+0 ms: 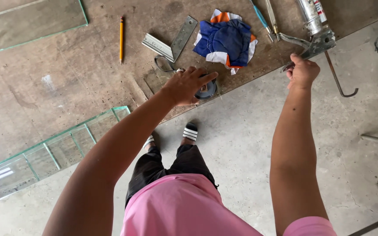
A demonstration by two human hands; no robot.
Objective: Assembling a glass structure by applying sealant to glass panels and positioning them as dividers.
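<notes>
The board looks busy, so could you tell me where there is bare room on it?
Bare board lies between the pencil, glass sheet and glass tank. It is crowded from the left hand on the tape measure to the right hand at the caulking gun.

Tape measure point(206, 89): round, dark casing with a pale face, lying flat near the counter point(66, 87) front edge, largely covered by the left hand point(187, 85). Caulking gun point(313, 26): metal frame, silver cartridge loaded (rod hook overhangs the edge), trigger handle gripped by the right hand point(302, 72).
</notes>
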